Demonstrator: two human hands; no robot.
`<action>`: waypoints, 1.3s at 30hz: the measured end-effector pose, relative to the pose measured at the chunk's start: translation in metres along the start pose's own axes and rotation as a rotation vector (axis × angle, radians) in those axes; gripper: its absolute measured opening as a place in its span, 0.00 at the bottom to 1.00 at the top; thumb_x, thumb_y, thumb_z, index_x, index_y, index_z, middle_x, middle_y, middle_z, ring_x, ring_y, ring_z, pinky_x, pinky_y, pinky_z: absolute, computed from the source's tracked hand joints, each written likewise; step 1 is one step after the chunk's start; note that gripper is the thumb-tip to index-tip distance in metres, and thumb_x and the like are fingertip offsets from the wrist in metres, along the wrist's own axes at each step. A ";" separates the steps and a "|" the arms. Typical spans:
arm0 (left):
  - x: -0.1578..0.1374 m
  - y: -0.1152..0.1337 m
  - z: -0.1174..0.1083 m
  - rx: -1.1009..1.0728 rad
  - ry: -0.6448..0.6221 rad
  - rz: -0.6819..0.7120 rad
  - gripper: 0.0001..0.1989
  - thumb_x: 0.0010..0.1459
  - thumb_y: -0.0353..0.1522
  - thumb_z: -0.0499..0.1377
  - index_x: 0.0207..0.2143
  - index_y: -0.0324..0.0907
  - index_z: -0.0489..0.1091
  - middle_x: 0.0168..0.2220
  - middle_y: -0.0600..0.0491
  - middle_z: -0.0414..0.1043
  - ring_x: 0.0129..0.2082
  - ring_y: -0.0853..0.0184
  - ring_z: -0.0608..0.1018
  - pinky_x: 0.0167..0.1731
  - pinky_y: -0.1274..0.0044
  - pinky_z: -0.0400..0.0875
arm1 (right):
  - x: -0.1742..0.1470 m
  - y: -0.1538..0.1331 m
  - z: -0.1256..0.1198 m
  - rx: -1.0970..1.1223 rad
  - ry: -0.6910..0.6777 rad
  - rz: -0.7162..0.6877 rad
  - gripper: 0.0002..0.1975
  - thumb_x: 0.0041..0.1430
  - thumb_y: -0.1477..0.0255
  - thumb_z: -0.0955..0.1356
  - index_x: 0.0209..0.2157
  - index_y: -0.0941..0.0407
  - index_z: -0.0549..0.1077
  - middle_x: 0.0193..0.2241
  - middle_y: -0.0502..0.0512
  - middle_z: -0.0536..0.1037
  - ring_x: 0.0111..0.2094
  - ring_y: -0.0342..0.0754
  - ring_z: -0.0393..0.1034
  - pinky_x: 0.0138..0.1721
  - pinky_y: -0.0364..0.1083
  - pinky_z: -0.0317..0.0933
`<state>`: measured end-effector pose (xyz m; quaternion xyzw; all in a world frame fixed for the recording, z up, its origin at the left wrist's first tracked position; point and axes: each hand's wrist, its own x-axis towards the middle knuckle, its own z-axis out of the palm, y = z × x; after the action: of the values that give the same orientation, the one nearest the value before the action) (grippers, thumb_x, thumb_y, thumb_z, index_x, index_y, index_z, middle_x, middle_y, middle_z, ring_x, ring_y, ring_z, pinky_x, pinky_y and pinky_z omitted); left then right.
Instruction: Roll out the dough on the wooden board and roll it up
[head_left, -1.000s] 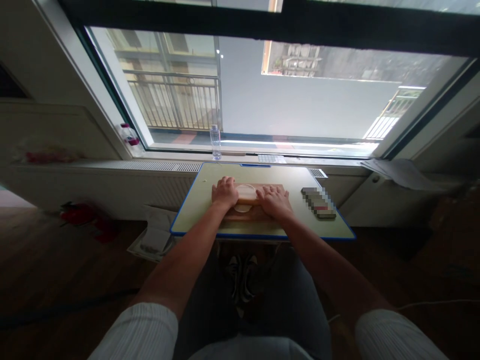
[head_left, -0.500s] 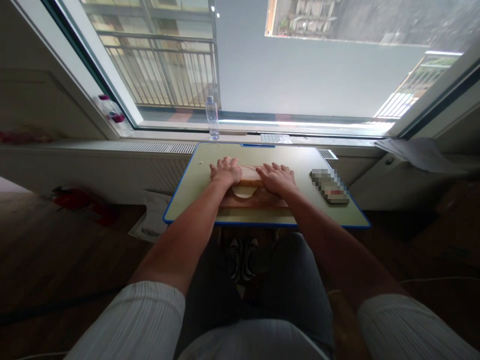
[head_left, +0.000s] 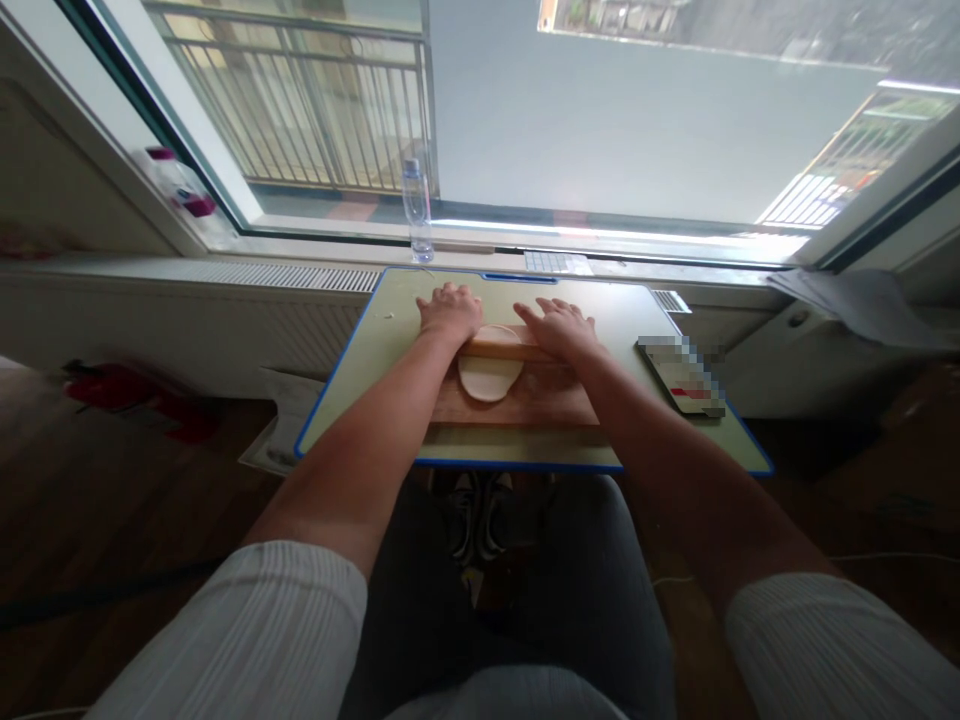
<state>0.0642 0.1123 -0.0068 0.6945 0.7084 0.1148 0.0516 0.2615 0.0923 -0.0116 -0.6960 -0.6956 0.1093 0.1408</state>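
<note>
Head view: dough disc beneath a rolling pin, two hands bearing down

The pale, round dough [head_left: 491, 381] lies flat on a wooden board [head_left: 544, 395], crossed by a rolling pin [head_left: 506, 350]. The larger part of the disc shows on the person's side of the pin; a thin rim shows beyond it. The dough sits between the hands, closer to the left than to the right, with its near part on the body side of both.

Left hand [head_left: 452, 312] and right hand [head_left: 556, 328]: each rests palm down over one end of the pin, fingers extended forward rather than wrapped round the wood. The spacing presumably leaves the middle of the pin free to bear on the dough, and the flat palms would let it turn; the straight arms suggest weight carried from the shoulders. Contact under the palms is hidden, so how firmly either one presses cannot be told.

The board lies on a pale table [head_left: 382, 340] with a blue edge, squarely before the person, probably for even reach. A dark, phone-like object [head_left: 679, 375], its face pixelated, lies right of the board, apart from the right hand. Beyond, a clear bottle [head_left: 417, 210] stands on the windowsill [head_left: 465, 252].
</note>
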 end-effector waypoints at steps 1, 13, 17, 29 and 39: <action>0.004 0.001 0.001 0.004 0.002 0.002 0.28 0.73 0.40 0.43 0.64 0.41 0.72 0.68 0.35 0.70 0.67 0.47 0.71 0.68 0.46 0.59 | 0.004 0.000 0.000 -0.005 0.008 0.000 0.45 0.73 0.38 0.54 0.73 0.56 0.66 0.75 0.69 0.62 0.73 0.70 0.55 0.71 0.75 0.45; 0.013 0.002 0.003 0.032 -0.026 0.008 0.29 0.73 0.41 0.43 0.64 0.40 0.72 0.68 0.36 0.70 0.67 0.47 0.71 0.68 0.48 0.62 | 0.018 0.001 0.003 -0.020 0.023 -0.011 0.44 0.73 0.38 0.56 0.69 0.59 0.70 0.72 0.72 0.67 0.71 0.70 0.58 0.70 0.74 0.47; 0.007 0.001 0.002 0.038 -0.034 -0.003 0.29 0.73 0.41 0.44 0.64 0.39 0.73 0.68 0.35 0.70 0.66 0.47 0.72 0.66 0.50 0.65 | 0.011 0.001 0.003 -0.009 0.016 -0.015 0.44 0.72 0.39 0.57 0.69 0.58 0.70 0.72 0.71 0.67 0.71 0.70 0.59 0.70 0.74 0.47; -0.010 0.002 -0.006 0.029 -0.131 -0.025 0.31 0.73 0.45 0.43 0.68 0.43 0.70 0.71 0.36 0.67 0.68 0.46 0.71 0.66 0.51 0.66 | -0.005 0.000 0.001 -0.026 -0.029 -0.006 0.46 0.70 0.36 0.57 0.71 0.55 0.69 0.74 0.67 0.65 0.72 0.68 0.58 0.71 0.70 0.48; -0.025 0.001 -0.010 0.046 -0.159 -0.017 0.33 0.73 0.47 0.41 0.68 0.43 0.70 0.71 0.37 0.67 0.69 0.45 0.70 0.66 0.50 0.65 | -0.018 -0.001 0.001 -0.069 -0.072 -0.006 0.46 0.69 0.35 0.55 0.72 0.52 0.67 0.74 0.65 0.64 0.72 0.70 0.57 0.71 0.72 0.48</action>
<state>0.0634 0.0862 0.0005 0.6964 0.7105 0.0426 0.0924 0.2604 0.0744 -0.0127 -0.6940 -0.7055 0.1098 0.0920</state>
